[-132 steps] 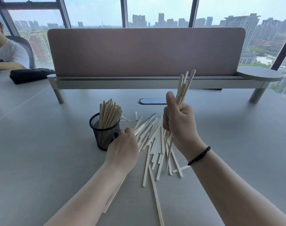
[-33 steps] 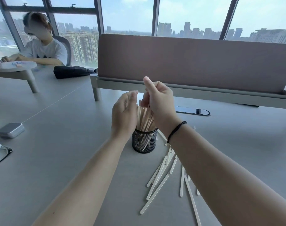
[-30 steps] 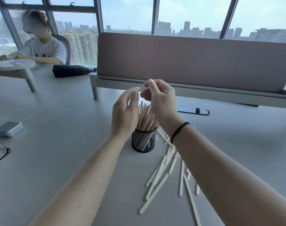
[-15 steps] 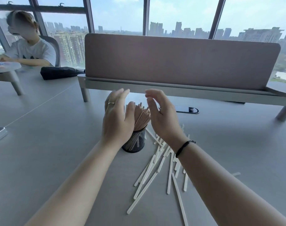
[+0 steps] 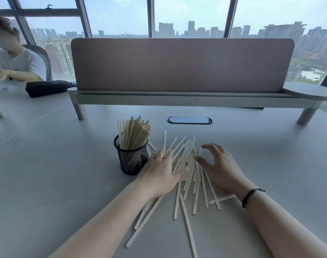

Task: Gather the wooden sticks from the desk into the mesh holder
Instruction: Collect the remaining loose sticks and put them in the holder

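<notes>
A black mesh holder (image 5: 132, 161) stands on the grey desk, packed with upright wooden sticks (image 5: 133, 132). Several loose wooden sticks (image 5: 186, 164) lie fanned out on the desk just right of it. My left hand (image 5: 161, 173), wearing a ring, lies flat with spread fingers on the left side of the pile, beside the holder. My right hand (image 5: 221, 166), a black band at its wrist, hovers with spread, slightly bent fingers over the pile's right side. Neither hand holds a stick.
A raised shelf with a pink-brown divider panel (image 5: 181, 64) crosses the desk behind the holder. A dark oval cable port (image 5: 189, 120) sits under it. A black pouch (image 5: 49, 88) lies at back left, near a seated person (image 5: 11, 60).
Both hands left the top of the holder and came down to the loose pile on the desk. The bundle my right hand carried earlier now stands in the holder.
</notes>
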Available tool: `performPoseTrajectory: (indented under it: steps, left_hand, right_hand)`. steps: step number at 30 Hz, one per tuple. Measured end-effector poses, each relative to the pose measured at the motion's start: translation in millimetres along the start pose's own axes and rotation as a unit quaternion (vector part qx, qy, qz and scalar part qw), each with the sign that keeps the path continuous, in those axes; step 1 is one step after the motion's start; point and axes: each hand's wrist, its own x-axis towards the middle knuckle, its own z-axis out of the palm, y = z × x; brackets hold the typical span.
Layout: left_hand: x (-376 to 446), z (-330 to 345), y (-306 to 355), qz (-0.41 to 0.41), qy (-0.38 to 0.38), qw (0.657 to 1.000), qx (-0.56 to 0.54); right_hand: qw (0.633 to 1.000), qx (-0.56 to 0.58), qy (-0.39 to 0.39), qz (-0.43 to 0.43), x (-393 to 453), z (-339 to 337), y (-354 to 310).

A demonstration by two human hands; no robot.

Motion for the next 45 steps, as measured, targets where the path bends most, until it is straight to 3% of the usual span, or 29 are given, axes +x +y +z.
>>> performPoseTrajectory:
  steps: [5, 10, 15, 18, 21, 24, 31, 37, 45]
  left_hand:
    - [32.1, 13.3, 12.3, -0.085, -0.002, 0.995, 0.046]
    - [49.8, 8.0, 9.8, -0.131, 0.042, 0.990, 0.021]
    - [61.1, 4.5, 6.2, -0.185, 0.022, 0.982, 0.016]
    - [60.8, 9.3, 5.5, -0.154, 0.003, 0.987, 0.041]
    - [53.3, 13.5, 7.4, -0.067, 0.014, 0.997, 0.037]
    - [47.2, 12.8, 6.5, 0.024, 0.026, 0.999, -0.011]
    - [37.5, 12.7, 10.7, 0.108, 0.030, 0.990, -0.089]
    - [16.9, 3.4, 9.0, 0.108, 0.004, 0.983, -0.148]
    - [-18.9, -3.9, 3.6, 0.106, -0.094, 0.986, -0.086]
  right_hand:
    - [0.997, -0.049, 0.008, -0.064, -2.6, 12.5, -6.7]
    - [0.999, -0.026, 0.004, -0.046, 2.3, 15.8, -2.1]
    - [0.998, -0.035, -0.002, -0.057, 7.0, 16.4, -2.9]
    - [0.998, -0.028, -0.003, -0.055, 8.9, 15.5, -2.7]
    - [0.999, -0.016, -0.005, -0.046, 10.7, 15.4, -3.0]
    - [1.000, 0.004, -0.006, -0.025, 10.2, 13.9, -4.3]
    - [1.000, 0.021, -0.016, -0.005, 7.7, 11.4, -6.3]
    - [0.995, 0.086, 0.050, 0.029, 10.7, 9.7, -0.7]
    - [0.969, 0.202, 0.129, 0.054, 11.3, 7.0, -0.9]
